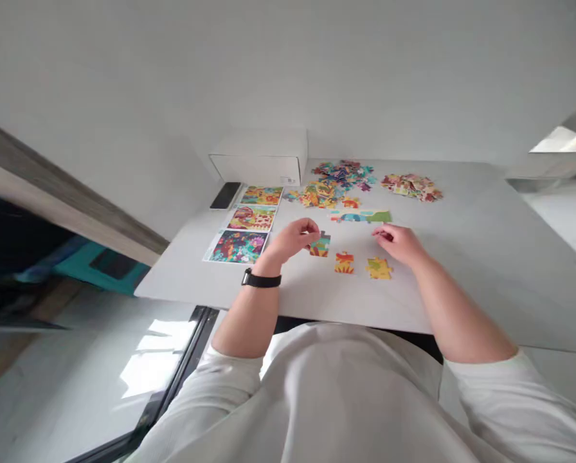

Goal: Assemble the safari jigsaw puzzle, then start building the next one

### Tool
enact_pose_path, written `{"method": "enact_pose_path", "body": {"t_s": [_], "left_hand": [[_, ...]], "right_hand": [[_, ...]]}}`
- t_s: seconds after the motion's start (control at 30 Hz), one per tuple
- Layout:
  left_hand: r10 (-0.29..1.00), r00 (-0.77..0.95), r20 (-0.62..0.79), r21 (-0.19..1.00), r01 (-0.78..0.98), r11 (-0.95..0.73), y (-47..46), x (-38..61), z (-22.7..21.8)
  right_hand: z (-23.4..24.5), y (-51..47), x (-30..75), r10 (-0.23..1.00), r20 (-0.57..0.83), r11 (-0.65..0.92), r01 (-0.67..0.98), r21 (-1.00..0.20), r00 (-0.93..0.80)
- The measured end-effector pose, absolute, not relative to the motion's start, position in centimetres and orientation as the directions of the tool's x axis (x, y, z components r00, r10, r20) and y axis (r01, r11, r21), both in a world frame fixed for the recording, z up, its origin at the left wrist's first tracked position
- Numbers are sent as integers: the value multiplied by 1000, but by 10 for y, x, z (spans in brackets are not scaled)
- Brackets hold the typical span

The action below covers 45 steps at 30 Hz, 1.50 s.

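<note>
My left hand [295, 236], a black watch on its wrist, curls its fingers around a teal and orange puzzle piece [321, 245] on the white table [471, 257]. My right hand [398, 242] rests on the table with fingers pinched together; what is in them I cannot make out. An orange piece [344, 262] and a yellow piece [379, 268] lie loose between my hands. A joined strip of pieces [360, 217] lies just beyond my fingers.
Heaps of loose pieces [339, 183] and a reddish heap [412, 186] lie at the far side. Three picture cards [250, 218] line the left, beside a black phone [225, 195] and a white box [259, 161]. The table's left edge drops to the floor.
</note>
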<state>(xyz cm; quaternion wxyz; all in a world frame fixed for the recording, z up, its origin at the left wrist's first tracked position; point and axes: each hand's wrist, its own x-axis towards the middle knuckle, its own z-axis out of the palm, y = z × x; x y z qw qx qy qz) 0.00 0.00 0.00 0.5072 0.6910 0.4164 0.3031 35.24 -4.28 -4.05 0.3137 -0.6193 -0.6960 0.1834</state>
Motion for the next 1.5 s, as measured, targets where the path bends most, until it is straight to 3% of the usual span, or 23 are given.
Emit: {"method": "enact_pose_path", "body": {"t_s": [0.1,0.2,0.33,0.67,0.93,1.2,1.33,1.5], "left_hand": [[868,487,-101,839,511,-189,2,-10,0],[883,457,-103,651,702,-288,5,-16,0],[889,453,-60,517,776,-361,8,-23,-1],[853,505,-134,458,795,-398,8,-26,2],[840,538,-73,382,793,-474,9,-23,2],[831,540,-135,427,788,-443,10,-26,-3],[853,521,-38,475,760,-443,9,-25,1],[921,359,150,566,733,-378,13,-23,6]], "right_hand": [[-39,-45,350,976,214,164,749,-642,-29],[-37,-46,349,976,217,166,746,-645,-30],[-37,-46,350,975,219,175,740,-650,-38],[-37,-46,351,980,194,157,744,-649,-37],[-37,-45,350,983,181,149,739,-657,-38],[-37,-46,350,983,181,145,736,-661,-31],[-37,-45,350,982,189,143,742,-655,-22],[-36,-45,349,979,201,164,740,-652,-39]]}}
